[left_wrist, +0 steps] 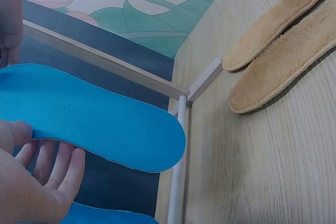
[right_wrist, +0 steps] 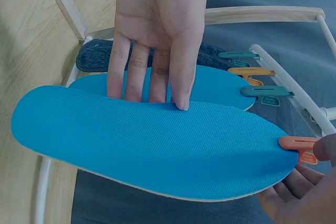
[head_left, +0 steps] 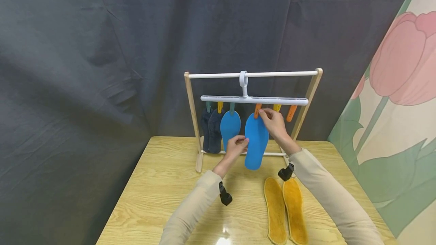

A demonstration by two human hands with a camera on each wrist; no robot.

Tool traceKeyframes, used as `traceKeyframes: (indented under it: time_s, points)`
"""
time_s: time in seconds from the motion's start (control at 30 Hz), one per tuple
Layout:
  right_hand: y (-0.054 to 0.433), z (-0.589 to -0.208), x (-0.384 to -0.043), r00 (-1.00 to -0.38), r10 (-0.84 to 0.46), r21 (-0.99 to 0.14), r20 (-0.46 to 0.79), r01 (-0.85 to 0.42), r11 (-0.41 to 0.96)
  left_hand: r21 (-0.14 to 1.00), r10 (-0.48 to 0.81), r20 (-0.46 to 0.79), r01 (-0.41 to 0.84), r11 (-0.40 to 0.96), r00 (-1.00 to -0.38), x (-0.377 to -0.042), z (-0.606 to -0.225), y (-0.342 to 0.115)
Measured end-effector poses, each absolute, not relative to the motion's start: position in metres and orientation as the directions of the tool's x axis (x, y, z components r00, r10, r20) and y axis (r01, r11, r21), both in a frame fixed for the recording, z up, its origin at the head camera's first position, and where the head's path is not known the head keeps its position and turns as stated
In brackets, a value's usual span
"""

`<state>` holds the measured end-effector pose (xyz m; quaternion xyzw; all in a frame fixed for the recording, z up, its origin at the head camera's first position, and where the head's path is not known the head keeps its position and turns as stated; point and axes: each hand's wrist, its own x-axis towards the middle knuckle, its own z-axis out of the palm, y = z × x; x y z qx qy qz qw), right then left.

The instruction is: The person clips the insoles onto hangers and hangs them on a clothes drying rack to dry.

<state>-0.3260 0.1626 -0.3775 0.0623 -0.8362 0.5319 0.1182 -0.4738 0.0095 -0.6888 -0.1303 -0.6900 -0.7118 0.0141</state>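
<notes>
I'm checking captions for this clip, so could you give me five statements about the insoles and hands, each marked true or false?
1. The left hand pinches the edge of a blue insole. True.
2. Both yellow insoles are hanging. False: they lie on the table.
3. A second blue insole hangs from a green clip. True.
4. The right hand rests on the table. False: it is raised, at the orange clip on the first blue insole.
5. In the head view, the dark insoles hang right of the blue ones. False: they hang to the left.
</notes>
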Motion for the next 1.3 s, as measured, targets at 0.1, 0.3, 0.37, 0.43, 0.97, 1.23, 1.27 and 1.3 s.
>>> traceKeyframes:
  time_s: [0.1,0.3,0.37,0.43,0.97,1.23,1.27,1.3]
  points:
    - [0.164,-0.380,-0.325,-0.967,0.019,-0.875,0.255,-0.222,0.431,0.974,0.158,0.226,0.224,-0.035,-0.961,-0.484,-0.704,0.011]
    - [0.168,-0.385,-0.324,-0.971,0.005,-0.872,0.239,-0.212,0.441,0.977,0.154,0.214,0.210,-0.040,-0.965,-0.451,-0.669,0.005]
    - [0.169,-0.386,-0.324,-0.972,0.005,-0.872,0.236,-0.209,0.443,0.982,0.155,0.191,0.188,-0.035,-0.969,-0.424,-0.636,0.002]
    - [0.169,-0.386,-0.324,-0.972,0.003,-0.869,0.237,-0.210,0.449,0.979,0.162,0.204,0.200,-0.040,-0.965,-0.398,-0.602,0.000]
    - [0.176,-0.393,-0.321,-0.973,0.013,-0.871,0.231,-0.201,0.449,0.993,0.166,0.105,0.096,-0.065,-0.981,-0.320,-0.512,-0.006]
    - [0.181,-0.399,-0.321,-0.983,0.005,-0.901,0.183,-0.166,0.400,0.989,0.206,0.127,0.109,-0.098,-0.970,-0.371,-0.590,-0.004]
    - [0.182,-0.399,-0.320,-0.984,0.002,-0.906,0.180,-0.165,0.390,0.992,0.197,0.108,0.094,-0.079,-0.975,-0.364,-0.580,-0.004]
    - [0.182,-0.399,-0.320,-0.984,0.002,-0.910,0.177,-0.163,0.381,0.995,0.181,0.083,0.072,-0.066,-0.980,-0.354,-0.566,-0.004]
